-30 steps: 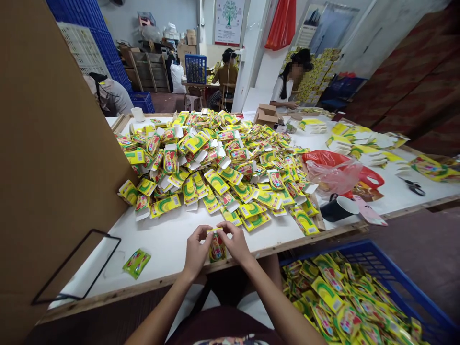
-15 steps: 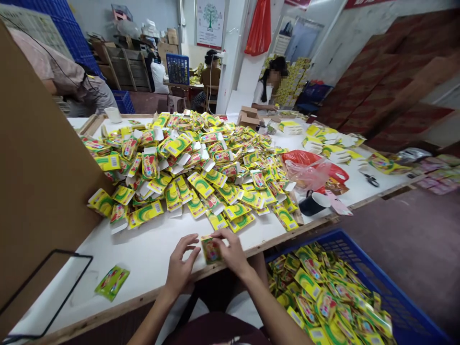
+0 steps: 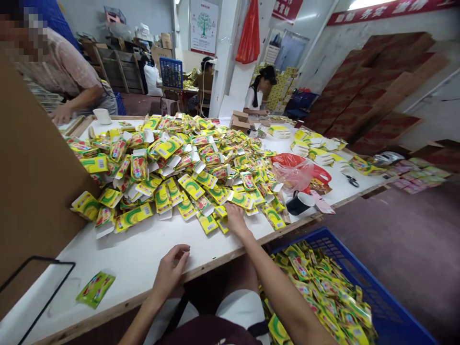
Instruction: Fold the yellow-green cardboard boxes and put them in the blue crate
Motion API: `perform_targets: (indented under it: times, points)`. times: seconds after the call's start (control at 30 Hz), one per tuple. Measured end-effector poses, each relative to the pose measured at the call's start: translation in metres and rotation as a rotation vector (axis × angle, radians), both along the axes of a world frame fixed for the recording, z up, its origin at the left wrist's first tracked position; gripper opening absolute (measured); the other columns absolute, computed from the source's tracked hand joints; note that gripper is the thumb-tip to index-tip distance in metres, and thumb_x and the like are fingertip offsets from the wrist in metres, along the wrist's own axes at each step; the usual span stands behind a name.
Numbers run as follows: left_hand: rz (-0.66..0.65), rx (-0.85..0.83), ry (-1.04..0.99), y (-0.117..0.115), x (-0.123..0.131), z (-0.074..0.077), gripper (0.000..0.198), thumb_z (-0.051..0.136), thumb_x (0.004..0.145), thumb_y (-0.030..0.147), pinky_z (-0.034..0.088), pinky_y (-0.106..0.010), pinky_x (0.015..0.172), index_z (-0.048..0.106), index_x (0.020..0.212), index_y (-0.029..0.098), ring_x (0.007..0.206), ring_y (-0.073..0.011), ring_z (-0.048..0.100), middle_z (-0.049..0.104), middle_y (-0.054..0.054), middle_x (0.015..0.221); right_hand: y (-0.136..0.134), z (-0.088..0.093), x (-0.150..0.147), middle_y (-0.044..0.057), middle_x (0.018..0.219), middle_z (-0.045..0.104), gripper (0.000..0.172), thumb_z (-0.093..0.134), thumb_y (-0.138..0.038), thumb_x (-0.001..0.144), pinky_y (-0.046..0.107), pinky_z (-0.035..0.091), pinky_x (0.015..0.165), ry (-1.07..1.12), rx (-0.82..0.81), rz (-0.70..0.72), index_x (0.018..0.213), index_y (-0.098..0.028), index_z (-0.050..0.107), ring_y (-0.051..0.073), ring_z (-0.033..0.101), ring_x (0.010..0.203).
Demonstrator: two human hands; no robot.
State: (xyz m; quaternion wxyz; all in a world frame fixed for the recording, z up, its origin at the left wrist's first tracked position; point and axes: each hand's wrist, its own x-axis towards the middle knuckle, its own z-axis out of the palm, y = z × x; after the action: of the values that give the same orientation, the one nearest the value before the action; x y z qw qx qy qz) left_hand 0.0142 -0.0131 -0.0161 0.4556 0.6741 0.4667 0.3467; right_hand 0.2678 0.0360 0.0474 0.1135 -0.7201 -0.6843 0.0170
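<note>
Yellow boxes point(image 3: 192, 186) lie heaped across a white tabletop point(image 3: 136, 258), a green packet point(image 3: 96, 289) near left, a dark mug point(image 3: 297, 205) and scissors point(image 3: 352, 181) at right.

Jumbled heap of small yellow-and-green printed cartons point(image 3: 192, 187)
Flat, some faces red-marked, they lie tilted and overlapping on the white tabletop point(image 3: 136, 254), many with white end flaps point(image 3: 139, 153) open.

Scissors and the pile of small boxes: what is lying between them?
In the head view, mainly a red plastic bag, clear plastic and a brown packet lie between the scissors and the pile.
</note>
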Motion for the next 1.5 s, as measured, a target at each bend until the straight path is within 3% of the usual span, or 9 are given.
perform_targets:
  times: [0.13,0.23,0.33,0.53,0.7,1.0,1.13,1.33,1.5]
  points:
    - [0.081,0.074,0.048,0.001,-0.004,-0.001,0.035,0.048,0.083,0.044,0.052,-0.038,0.077,0.054,0.108,0.021,0.089,-0.0228,0.062,0.063,-0.007,0.104,-0.007,0.013,-0.008,0.009,0.094,0.066,0.034,0.052,-0.004,0.071,0.037,0.030,0.088,-0.021,0.001,-0.008,0.103,-0.015,0.055,0.023,0.057,0.093]
    - [0.170,0.376,0.099,0.010,0.004,0.007,0.050,0.054,0.079,0.044,0.045,-0.048,0.091,0.045,0.121,0.020,0.109,-0.0293,0.054,0.053,-0.012,0.122,-0.029,0.020,-0.025,0.005,0.085,0.066,0.023,0.057,-0.015,0.075,0.034,0.031,0.084,-0.031,-0.012,0.035,0.097,-0.018,0.055,0.020,0.059,0.084]
    - [0.068,0.576,0.116,0.017,0.015,0.015,0.052,0.060,0.075,0.042,0.036,-0.053,0.100,0.046,0.121,0.021,0.116,-0.0323,0.049,0.053,-0.013,0.124,-0.047,0.024,-0.048,0.003,0.083,0.066,0.012,0.062,-0.025,0.075,0.035,0.032,0.083,0.014,-0.021,0.215,0.085,-0.020,0.056,0.021,0.059,0.085]
    - [-0.151,0.022,-0.074,0.009,0.027,0.014,0.050,0.052,0.083,0.037,0.054,-0.039,0.076,0.030,0.127,0.029,0.091,-0.0229,0.065,0.062,-0.004,0.100,-0.056,0.012,-0.058,-0.002,0.085,0.062,0.043,0.069,-0.032,0.072,0.027,0.044,0.070,0.712,0.145,0.118,0.108,-0.023,0.047,0.015,0.060,0.076]
    - [-0.124,-0.139,-0.273,0.001,0.027,0.013,0.055,0.055,0.081,0.034,0.055,-0.036,0.077,0.028,0.128,0.031,0.091,-0.0200,0.065,0.060,-0.002,0.102,-0.062,-0.020,-0.067,-0.001,0.082,0.064,0.019,0.063,-0.029,0.078,0.025,0.049,0.070,1.083,0.190,0.077,0.095,-0.021,0.060,0.013,0.061,0.074]
    - [-0.005,0.020,-0.210,0.014,0.022,0.012,0.026,0.054,0.081,0.035,0.043,-0.041,0.097,0.054,0.103,0.020,0.110,-0.0228,0.055,0.058,-0.007,0.112,-0.049,-0.024,-0.079,0.002,0.085,0.067,0.013,0.053,-0.022,0.084,0.029,0.047,0.082,0.995,0.209,0.126,0.084,-0.020,0.066,0.015,0.061,0.085]
    - [0.054,0.014,-0.298,0.015,0.028,0.014,0.032,0.053,0.082,0.032,0.049,-0.038,0.090,0.048,0.111,0.021,0.102,-0.0199,0.060,0.061,-0.006,0.106,-0.047,-0.031,-0.076,-0.001,0.084,0.065,0.021,0.053,-0.017,0.081,0.026,0.049,0.073,1.048,0.224,0.052,0.101,-0.022,0.059,0.013,0.061,0.076]
    - [0.048,0.096,-0.195,0.008,0.031,0.024,0.019,0.053,0.082,0.034,0.048,-0.036,0.088,0.060,0.092,0.018,0.094,-0.0205,0.061,0.064,-0.006,0.096,-0.055,-0.030,-0.072,0.003,0.088,0.067,0.010,0.060,-0.025,0.080,0.027,0.048,0.075,0.984,0.176,0.207,0.086,-0.019,0.066,0.015,0.061,0.081]
    - [0.124,0.041,-0.216,0.011,0.035,0.024,0.022,0.056,0.081,0.035,0.049,-0.033,0.081,0.060,0.093,0.017,0.085,-0.0189,0.061,0.065,-0.006,0.092,-0.051,-0.022,-0.073,0.001,0.080,0.066,0.013,0.058,-0.028,0.082,0.025,0.046,0.069,0.920,0.167,0.153,0.087,-0.019,0.066,0.013,0.059,0.072]
